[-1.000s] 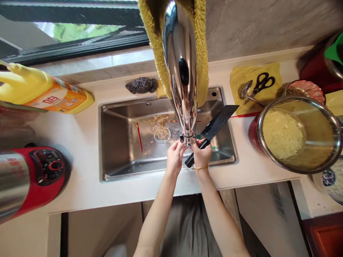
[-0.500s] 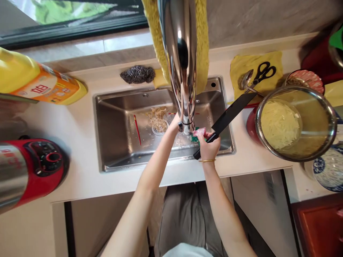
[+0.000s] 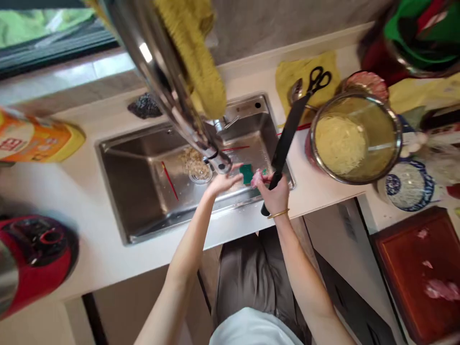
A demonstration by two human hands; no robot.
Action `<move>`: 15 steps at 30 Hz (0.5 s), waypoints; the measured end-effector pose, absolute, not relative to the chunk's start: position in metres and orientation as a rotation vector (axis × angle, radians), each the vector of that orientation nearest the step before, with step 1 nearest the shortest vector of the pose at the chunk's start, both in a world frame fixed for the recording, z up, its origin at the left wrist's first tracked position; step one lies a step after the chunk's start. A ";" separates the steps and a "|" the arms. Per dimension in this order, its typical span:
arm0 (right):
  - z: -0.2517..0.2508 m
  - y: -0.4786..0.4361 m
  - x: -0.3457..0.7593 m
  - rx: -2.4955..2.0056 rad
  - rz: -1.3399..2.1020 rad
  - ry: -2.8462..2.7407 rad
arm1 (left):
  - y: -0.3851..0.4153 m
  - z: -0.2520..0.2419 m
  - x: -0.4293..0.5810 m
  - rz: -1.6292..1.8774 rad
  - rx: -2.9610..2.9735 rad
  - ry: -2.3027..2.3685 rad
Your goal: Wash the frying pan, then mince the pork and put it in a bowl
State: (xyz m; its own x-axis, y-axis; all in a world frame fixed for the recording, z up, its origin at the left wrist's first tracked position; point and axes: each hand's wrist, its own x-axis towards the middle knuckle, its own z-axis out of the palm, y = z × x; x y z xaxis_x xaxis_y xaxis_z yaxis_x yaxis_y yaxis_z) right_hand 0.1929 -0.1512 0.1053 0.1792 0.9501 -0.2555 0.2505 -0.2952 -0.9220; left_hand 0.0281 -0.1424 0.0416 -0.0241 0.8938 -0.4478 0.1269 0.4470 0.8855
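White countertop (image 3: 89,239) runs below a window, with a steel sink (image 3: 122,191) set into it, and I stand at its front edge looking down. A chrome faucet (image 3: 168,91) arches over the basin, blurred, with a yellow cloth (image 3: 201,72) draped over its neck.

My left hand (image 3: 223,182) is open, its fingers stretched flat just under the spout, and it grips nothing. My right hand (image 3: 276,194) is closed around the handle of a black knife (image 3: 287,129). The blade slants up and away from me across the right rim of the sink, with its tip near the scissors (image 3: 318,79). A small pink piece (image 3: 256,177) sits at the fingertips of that same hand, over the front right corner of the basin. I cannot tell whether it is pinched or only touched. A gold bangle (image 3: 278,214) circles my right wrist.

Down in the sink a green object (image 3: 246,172) lies between my hands, pale peelings (image 3: 190,158) are heaped by the drain, and a red chopstick (image 3: 168,179) lies to their left.

Right of the sink a steel bowl (image 3: 381,129) holds pale shreds. Behind it the scissors and a spoon (image 3: 295,91) rest on a yellow rag (image 3: 287,76). A blue-patterned plate (image 3: 408,187) sits just beside the bowl, and a dark red board (image 3: 406,258) with pink scraps lies nearer to me. A steel scourer (image 3: 144,106) sits behind the sink, an orange and yellow bottle (image 3: 39,141) lies on its side at far left, and a red appliance (image 3: 39,254) stands at the near left.
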 end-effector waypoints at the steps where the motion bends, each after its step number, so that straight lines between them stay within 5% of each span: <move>1: 0.105 -0.152 0.195 -1.711 1.159 -1.192 | -0.158 0.044 0.040 0.787 0.852 1.416; 8: 0.113 -0.171 0.228 -1.798 1.217 -1.390 | -0.198 0.060 0.117 0.916 0.346 1.198; 15: 0.145 -0.238 0.371 -1.938 0.871 -1.348 | -0.177 0.095 0.188 0.598 1.285 1.861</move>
